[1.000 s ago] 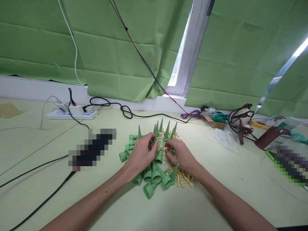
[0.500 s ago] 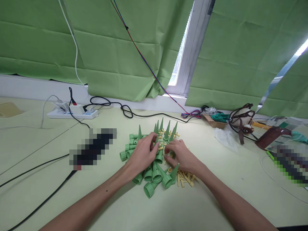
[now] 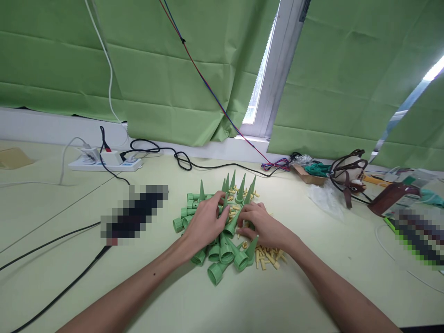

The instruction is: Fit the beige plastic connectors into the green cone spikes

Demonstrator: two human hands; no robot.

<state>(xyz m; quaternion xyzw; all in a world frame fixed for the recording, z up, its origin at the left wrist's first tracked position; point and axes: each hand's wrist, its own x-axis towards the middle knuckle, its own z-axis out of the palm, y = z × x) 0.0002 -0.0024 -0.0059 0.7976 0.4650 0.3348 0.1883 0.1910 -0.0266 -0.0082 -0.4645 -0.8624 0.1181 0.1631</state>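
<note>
My left hand (image 3: 208, 216) is curled over a pile of green plastic pieces, its thumb and forefinger closing round a pointed green spike (image 3: 225, 201). Only the upper part of that spike shows. To the right, my right hand (image 3: 259, 224) has bent fingers and a lowered thumb, close to small yellow plastic pegs; whatever its fingers grip is hidden. Between the hands lies a tilted green cone (image 3: 232, 226). Nearest me are several green hollow sockets (image 3: 215, 273), and a heap of yellow pegs (image 3: 268, 258) lies below my right wrist.
More green spikes (image 3: 241, 187) stand upright behind my hands. A white power strip (image 3: 106, 164) and black cable (image 3: 222, 165) run along the wall. At right are a cardboard box (image 3: 308, 178), a clear plastic bag (image 3: 324, 199) and a dark red-brown object (image 3: 390, 199). A blurred dark object (image 3: 135, 212) lies left.
The green cone between my hands now shows its slanted side more. My right fingers have shifted slightly; my left hand stays almost where it was.
</note>
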